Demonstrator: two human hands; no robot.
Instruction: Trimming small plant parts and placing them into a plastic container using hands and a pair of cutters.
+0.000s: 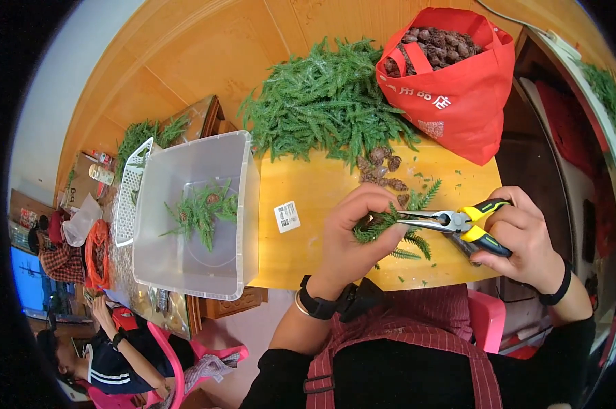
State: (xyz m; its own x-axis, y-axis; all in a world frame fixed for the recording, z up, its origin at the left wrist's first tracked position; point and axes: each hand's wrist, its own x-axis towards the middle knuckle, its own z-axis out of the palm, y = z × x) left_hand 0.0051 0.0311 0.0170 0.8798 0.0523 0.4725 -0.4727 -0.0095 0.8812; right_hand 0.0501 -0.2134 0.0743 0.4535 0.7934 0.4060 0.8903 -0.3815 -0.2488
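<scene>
I see the left hand (pixel 356 235) curled tight around a feathery green sprig (pixel 379 225), while the right hand (pixel 526 235) grips yellow-handled pliers (pixel 451 221), steel tips pinching it.

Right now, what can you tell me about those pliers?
The pliers are long-nosed, with shiny metal jaws and yellow-and-black handles. The right hand grips the handles; the nose lies roughly level, pointing left, its tips at the green sprig that the left hand pinches above the yellow board.
</scene>
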